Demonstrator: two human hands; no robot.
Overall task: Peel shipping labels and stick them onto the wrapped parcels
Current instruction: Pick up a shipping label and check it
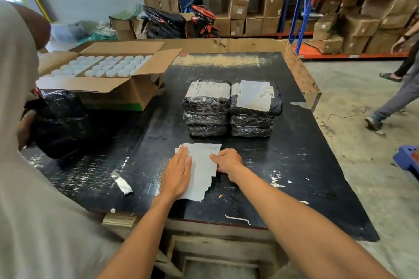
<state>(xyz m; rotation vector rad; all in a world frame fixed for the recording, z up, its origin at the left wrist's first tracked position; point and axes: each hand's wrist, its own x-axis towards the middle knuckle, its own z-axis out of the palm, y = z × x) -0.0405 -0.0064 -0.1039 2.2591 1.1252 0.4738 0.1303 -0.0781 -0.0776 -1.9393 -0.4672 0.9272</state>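
The left hand [179,171] lay flat pinning the label stack [201,170] while the right hand's [226,161] curled fingers picked at its edge, likely to peel one.

Black table, white paper, brown cardboard all round.

The table top [283,161] gleams black with white scuffs; the label stack [203,172] sits white with faint grey print. Parcels [231,108] show glossy black wrap under white labels. The open carton [127,79] is brown, packed with rows of white round lids [102,65]. Behind, shelving [301,4] runs blue and orange.
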